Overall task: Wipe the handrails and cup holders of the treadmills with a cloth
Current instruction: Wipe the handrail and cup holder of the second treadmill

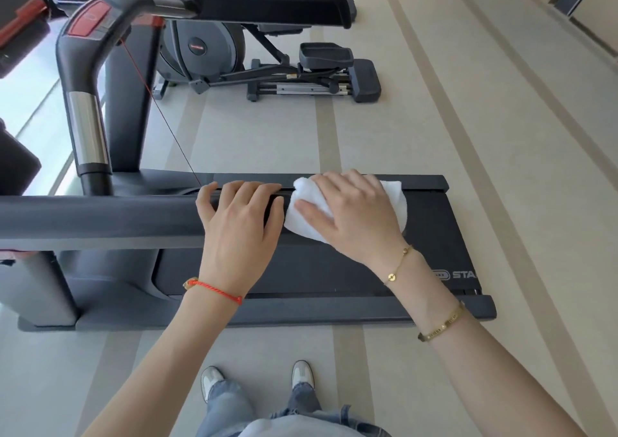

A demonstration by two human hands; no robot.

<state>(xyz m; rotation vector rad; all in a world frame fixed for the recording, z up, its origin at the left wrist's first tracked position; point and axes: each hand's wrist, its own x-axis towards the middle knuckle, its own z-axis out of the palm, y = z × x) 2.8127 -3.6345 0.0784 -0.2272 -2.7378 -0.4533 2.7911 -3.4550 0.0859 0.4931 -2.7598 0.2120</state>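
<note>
Cloth point(398, 202) pressed on handrail point(100, 216)
Handrail is gripped by the left hand point(239, 222); cloth is flattened under the spread right hand point(354, 212).

Scene was bright, evenly daylit. Strongest light came from window area point(36, 102) at left, blown out near white. Glare streak ran along chrome tube point(87, 129); matte handrail point(100, 216) carried dull even sheen. Shadows were faint, soft-edged, under treadmill point(334, 318) base on floor point(434, 135). Wide-angle lens bowed straight lines toward edges; floor stripes leaned steeply at right. Centre was sharp; corners slightly soft, smeared.
</note>
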